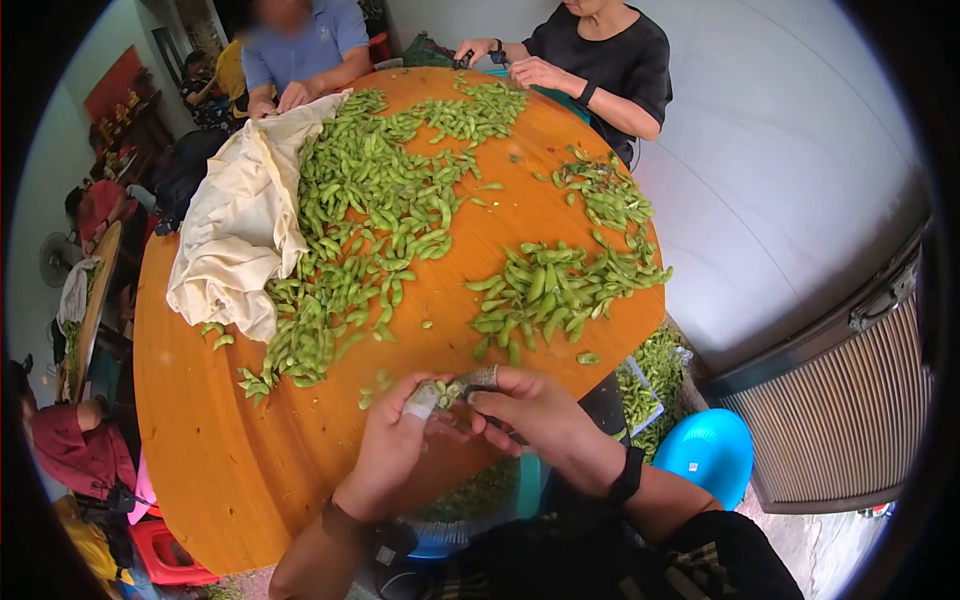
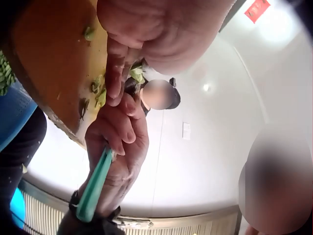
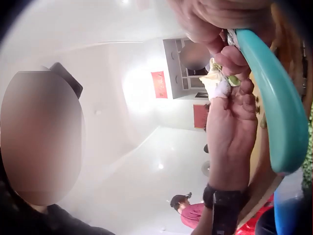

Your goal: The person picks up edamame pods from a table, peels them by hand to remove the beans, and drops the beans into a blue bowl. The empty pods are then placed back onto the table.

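Over the near edge of the round table, my left hand (image 1: 395, 440) pinches small green pods (image 1: 445, 392) between thumb and fingers; pale tape wraps its thumb. Close against it, my right hand (image 1: 545, 415) curls round a tool with a teal handle (image 1: 528, 485). That handle (image 3: 274, 107) slants down from the right hand (image 3: 227, 19) in the right wrist view, where the left hand (image 3: 232, 122) holds a pod (image 3: 234, 81). The left wrist view shows the right hand (image 2: 117, 137) gripping the handle (image 2: 93, 191) below the left hand (image 2: 166, 29). The tool's working end is mostly hidden.
Piles of green pods (image 1: 375, 200) and a cream cloth (image 1: 240, 220) lie on the wooden table (image 1: 200, 430). Two people sit across it. A blue basin (image 1: 707, 455) and a crate of pods stand lower right; a red stool (image 1: 165, 555) is lower left. A container with greens is below my hands.
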A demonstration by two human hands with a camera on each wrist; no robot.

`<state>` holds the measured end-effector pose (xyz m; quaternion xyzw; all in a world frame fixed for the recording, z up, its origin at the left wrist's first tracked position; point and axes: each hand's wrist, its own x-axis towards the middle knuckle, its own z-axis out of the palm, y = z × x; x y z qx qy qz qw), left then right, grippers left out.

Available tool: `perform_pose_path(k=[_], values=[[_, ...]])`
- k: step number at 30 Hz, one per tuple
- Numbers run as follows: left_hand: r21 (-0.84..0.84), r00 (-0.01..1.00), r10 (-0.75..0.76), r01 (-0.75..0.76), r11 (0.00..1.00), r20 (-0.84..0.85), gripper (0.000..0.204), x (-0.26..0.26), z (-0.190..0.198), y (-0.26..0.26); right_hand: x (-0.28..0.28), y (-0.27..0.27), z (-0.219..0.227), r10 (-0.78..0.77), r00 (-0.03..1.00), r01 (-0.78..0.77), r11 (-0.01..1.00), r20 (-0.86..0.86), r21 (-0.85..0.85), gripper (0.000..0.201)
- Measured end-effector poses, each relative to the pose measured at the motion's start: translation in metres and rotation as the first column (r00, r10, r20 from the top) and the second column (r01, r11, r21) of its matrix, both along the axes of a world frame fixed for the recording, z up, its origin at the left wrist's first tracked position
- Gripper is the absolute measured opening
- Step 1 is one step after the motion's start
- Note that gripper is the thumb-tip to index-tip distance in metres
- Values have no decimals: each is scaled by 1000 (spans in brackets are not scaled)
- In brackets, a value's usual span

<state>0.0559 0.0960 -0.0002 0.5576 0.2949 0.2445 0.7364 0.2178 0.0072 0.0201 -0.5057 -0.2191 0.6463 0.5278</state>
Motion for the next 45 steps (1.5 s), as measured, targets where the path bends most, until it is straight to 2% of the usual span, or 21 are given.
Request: perform_pose_path(k=[2, 3, 4, 7, 9, 11, 12, 14, 17, 19, 20, 22, 24, 29, 33, 35, 36, 38, 39, 41, 45], values=[[-8, 999, 17, -17, 1000, 35, 25, 2, -4, -3, -4, 0, -1, 0, 997, -2, 1000, 83, 27, 10], [286, 999, 30, -35, 958, 23, 23, 3, -9, -6, -7, -1, -2, -7, 987, -1, 999, 162, 51, 10], [553, 999, 45, -45, 832, 13, 22, 3, -11, -8, -9, -1, -3, -4, 987, -4, 999, 162, 50, 10], [467, 999, 46, -31, 884, -21, 22, -2, -5, -6, -14, -3, -3, -35, 979, 13, 994, 201, 109, 10], [403, 999, 44, -28, 915, -29, 21, -4, -2, -3, -12, -4, 3, -125, 990, 116, 985, 68, 129, 12], [112, 985, 88, -105, 988, 148, 17, -4, -1, 2, -2, -5, 6, -182, 981, 171, 973, 63, 156, 13], [115, 985, 91, -109, 987, 149, 17, -4, 0, 4, 3, -5, 7, -243, 968, 230, 956, 57, 182, 14], [50, 967, 191, -202, 978, 166, 14, -2, 0, 8, 5, -5, 6, -257, 962, 235, 952, 95, 196, 14], [131, 969, 191, -212, 969, 155, 14, -1, -13, 11, 3, -4, 2, -288, 931, 233, 941, 222, 246, 14], [82, 980, 144, -157, 984, 139, 13, -3, -5, 9, -5, -1, 3, -162, 931, 108, 978, 328, 177, 14], [33, 988, 95, -100, 994, 124, 12, -4, -3, 7, -7, -1, 2, -164, 930, 110, 978, 328, 176, 14], [85, 992, 69, -77, 993, 102, 12, -3, -2, 6, -9, 2, 0, -79, 872, -4, 986, 483, 168, 14], [134, 996, 48, -59, 989, 81, 12, -3, -2, 4, -13, 3, -3, -125, 859, 10, 974, 496, 228, 13], [142, 999, -12, 6, 990, 38, 17, -5, 6, 0, -16, 3, -7, -226, 717, 16, 951, 659, 308, 17], [113, 997, -57, 51, 992, 54, 22, -4, 6, 0, -11, 6, -18, -258, 727, 74, 951, 637, 301, 17], [-5, 997, 70, -70, 998, 29, 19, -1, 12, -3, -8, 8, -16, -285, 636, 85, 950, 717, 302, 18], [-4, 997, 68, -68, 998, 30, 19, 0, 8, -3, -8, 7, -14, -287, 635, 87, 949, 717, 302, 18], [242, 990, 135, -119, 963, -51, 9, -1, -3, -4, -10, 4, -6, -386, 322, 13, 915, 864, 404, 17], [240, 990, 132, -116, 964, -51, 9, -3, -4, -4, -12, 3, -3, -385, 321, 16, 916, 865, 402, 17], [274, 994, -3, 34, 961, -114, 4, -7, -5, -3, -15, 2, 2, -450, 206, -46, 883, 869, 468, 17], [291, 990, 26, 16, 956, -140, 7, -5, 0, -8, -19, 2, -3, -510, 126, -77, 850, 851, 521, 17]])
